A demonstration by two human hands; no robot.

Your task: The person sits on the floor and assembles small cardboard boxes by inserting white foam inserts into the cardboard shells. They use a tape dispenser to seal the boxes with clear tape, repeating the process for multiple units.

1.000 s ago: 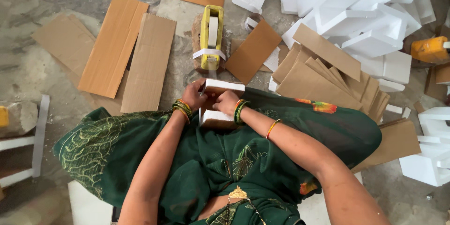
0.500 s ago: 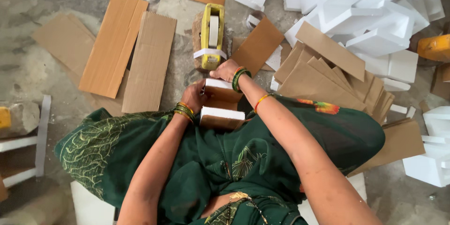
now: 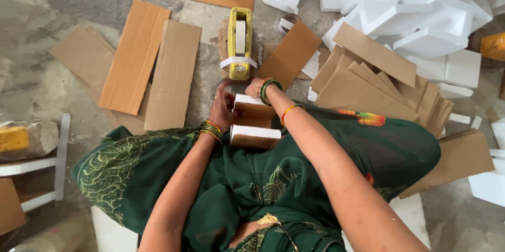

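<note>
Two hands grip a foam block wrapped in cardboard (image 3: 252, 123), just below the yellow tape dispenser (image 3: 239, 42): left hand (image 3: 222, 107) clamped on its left side, right hand (image 3: 256, 88) curled over its far end.

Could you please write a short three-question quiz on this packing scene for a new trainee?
1. True or false: the yellow tape dispenser stands on the floor just beyond the foam-and-cardboard block.
2. Which hand reaches towards the dispenser?
A. left hand
B. right hand
C. neither
3. Fill in: the heap at the top right is made of white ____ pieces.

Key:
1. True.
2. B. The right hand lies at the block's far end, next to the dispenser; the left hand grips the block's side.
3. Foam. Fanned cardboard sheets lie in front of it.
</note>
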